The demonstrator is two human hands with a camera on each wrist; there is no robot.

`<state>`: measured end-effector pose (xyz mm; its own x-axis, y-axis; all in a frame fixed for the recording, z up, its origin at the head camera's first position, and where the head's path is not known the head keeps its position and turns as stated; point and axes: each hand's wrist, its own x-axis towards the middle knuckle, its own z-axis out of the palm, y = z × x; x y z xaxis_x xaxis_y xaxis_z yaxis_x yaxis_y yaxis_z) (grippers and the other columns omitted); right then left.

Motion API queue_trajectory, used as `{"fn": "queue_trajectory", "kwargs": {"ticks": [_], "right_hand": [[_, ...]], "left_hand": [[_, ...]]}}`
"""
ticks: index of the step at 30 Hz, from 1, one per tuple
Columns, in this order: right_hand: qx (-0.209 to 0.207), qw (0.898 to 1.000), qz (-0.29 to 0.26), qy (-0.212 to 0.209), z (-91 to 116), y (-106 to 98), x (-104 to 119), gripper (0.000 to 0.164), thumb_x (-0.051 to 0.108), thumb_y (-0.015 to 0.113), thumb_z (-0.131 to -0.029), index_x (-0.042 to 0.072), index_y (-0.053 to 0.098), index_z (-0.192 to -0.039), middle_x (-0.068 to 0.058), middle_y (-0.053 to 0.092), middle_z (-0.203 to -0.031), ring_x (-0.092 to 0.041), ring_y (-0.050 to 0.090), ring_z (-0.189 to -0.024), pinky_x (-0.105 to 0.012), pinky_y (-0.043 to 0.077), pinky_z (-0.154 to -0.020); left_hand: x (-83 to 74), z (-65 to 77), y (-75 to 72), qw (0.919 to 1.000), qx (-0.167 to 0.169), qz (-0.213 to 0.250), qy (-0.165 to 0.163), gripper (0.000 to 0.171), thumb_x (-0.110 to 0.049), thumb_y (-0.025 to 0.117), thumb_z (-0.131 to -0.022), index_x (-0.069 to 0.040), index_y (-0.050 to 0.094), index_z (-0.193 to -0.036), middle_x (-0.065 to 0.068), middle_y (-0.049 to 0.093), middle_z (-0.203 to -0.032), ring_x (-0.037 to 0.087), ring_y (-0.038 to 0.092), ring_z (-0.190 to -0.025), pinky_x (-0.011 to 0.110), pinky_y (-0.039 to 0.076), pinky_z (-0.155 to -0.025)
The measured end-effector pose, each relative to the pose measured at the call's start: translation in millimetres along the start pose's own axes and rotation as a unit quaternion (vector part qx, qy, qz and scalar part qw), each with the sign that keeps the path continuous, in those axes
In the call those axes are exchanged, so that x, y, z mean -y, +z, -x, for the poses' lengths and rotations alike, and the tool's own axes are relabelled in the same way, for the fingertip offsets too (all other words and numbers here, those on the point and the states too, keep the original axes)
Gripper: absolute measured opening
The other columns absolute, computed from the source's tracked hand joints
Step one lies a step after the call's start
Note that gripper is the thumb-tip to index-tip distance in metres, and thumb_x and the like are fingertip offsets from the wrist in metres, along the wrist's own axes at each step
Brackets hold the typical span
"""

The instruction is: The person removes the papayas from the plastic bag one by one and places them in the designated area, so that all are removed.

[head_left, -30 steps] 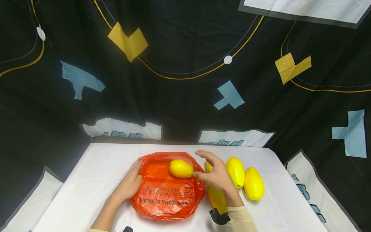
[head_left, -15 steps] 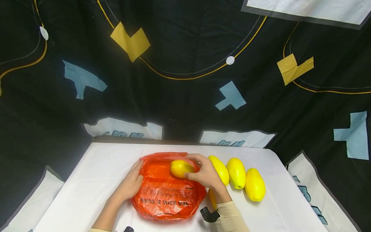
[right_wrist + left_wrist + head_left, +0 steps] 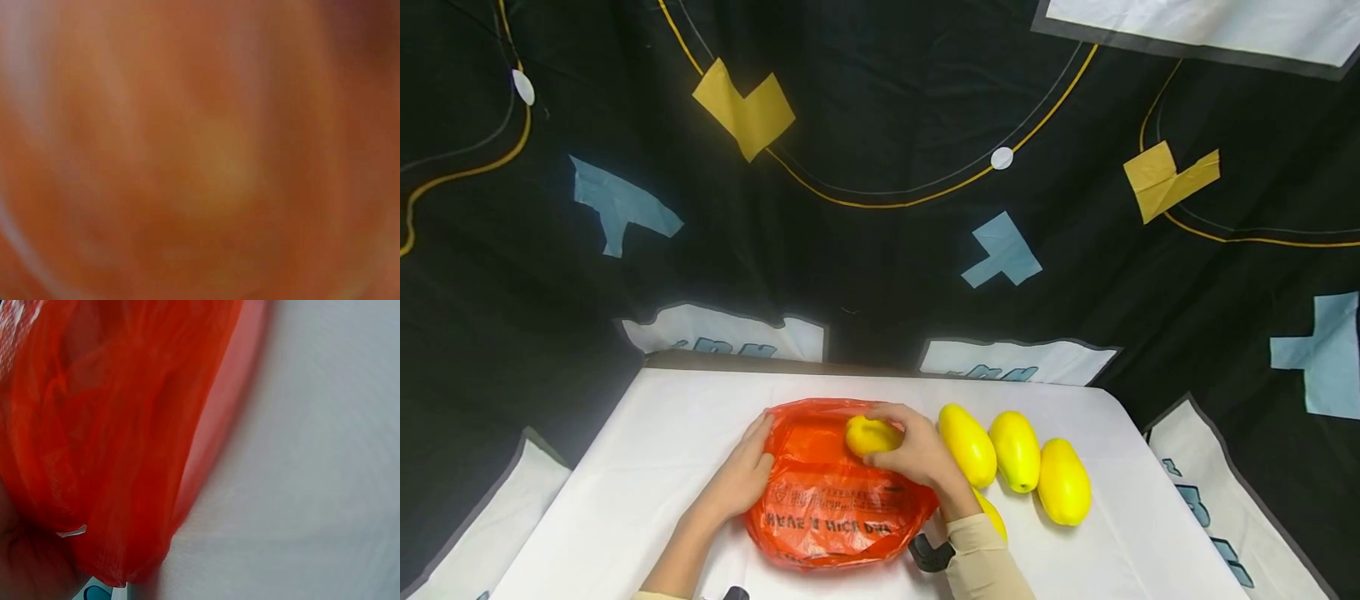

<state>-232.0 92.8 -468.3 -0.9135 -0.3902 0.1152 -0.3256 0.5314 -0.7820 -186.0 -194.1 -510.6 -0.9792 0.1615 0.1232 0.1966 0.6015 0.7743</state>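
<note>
A translucent red plastic bag (image 3: 827, 500) with dark lettering lies wide on the white table. My left hand (image 3: 741, 475) holds its left edge; in the left wrist view bag film (image 3: 125, 437) hangs in folds by the hand (image 3: 31, 562). Within the bag's outline, near its far side, is a yellow oval fruit (image 3: 867, 435). Around its right end my right hand (image 3: 917, 454) curls, thumb on the near side and fingers on the far side, partly hiding it. The right wrist view is an orange blur, too close to make out.
Right of the bag several more yellow oval fruits lie: one (image 3: 967, 444) by the right hand, others (image 3: 1015, 450) (image 3: 1064, 482) farther right, another partly behind the right forearm. Black cloth hangs behind the white table (image 3: 1120, 517).
My right hand has moved left and closed round the fruit on the bag, covering more of it. The fruits behind that arm show more. My left hand stays at the bag's edge.
</note>
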Motion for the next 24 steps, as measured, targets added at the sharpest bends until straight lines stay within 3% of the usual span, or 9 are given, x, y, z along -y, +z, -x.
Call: {"fn": "queue_trajectory", "kwargs": {"ticks": [4,12,24], "right_hand": [[0.016,1.0,0.026,0.004,0.6,2.5,-1.2,0.059,0.025,0.086,-0.067,0.027,0.066,-0.122,0.007,0.055,-0.138,-0.02,0.049,-0.124,-0.051,0.041,-0.104],[0.042,0.996,0.077,0.004,3.9,5.3,-2.9,0.063,0.029,0.086,-0.066,0.029,0.065,-0.125,0.007,0.054,-0.137,-0.021,0.046,-0.126,-0.053,0.042,-0.102],[0.046,0.996,0.077,-0.012,7.4,9.2,-9.8,0.065,0.018,0.087,-0.064,0.029,0.065,-0.124,0.003,0.051,-0.139,-0.02,0.046,-0.123,-0.048,0.045,-0.101]], "left_hand": [[-0.6,0.3,-0.1,1.0,-0.002,-0.001,0.004,0.058,0.0,0.04,-0.096,0.013,0.02,-0.149,0.03,0.014,-0.156,0.044,0.015,-0.143,0.058,0.014,-0.115],[-0.2,-0.9,0.5,1.0,0.003,0.001,-0.003,0.058,0.0,0.04,-0.096,0.012,0.019,-0.149,0.029,0.013,-0.157,0.043,0.014,-0.144,0.056,0.012,-0.115],[0.7,-1.3,-0.4,1.0,0.003,-0.001,-0.005,0.058,0.0,0.04,-0.096,0.012,0.019,-0.149,0.029,0.013,-0.157,0.043,0.014,-0.144,0.057,0.013,-0.115]]}}
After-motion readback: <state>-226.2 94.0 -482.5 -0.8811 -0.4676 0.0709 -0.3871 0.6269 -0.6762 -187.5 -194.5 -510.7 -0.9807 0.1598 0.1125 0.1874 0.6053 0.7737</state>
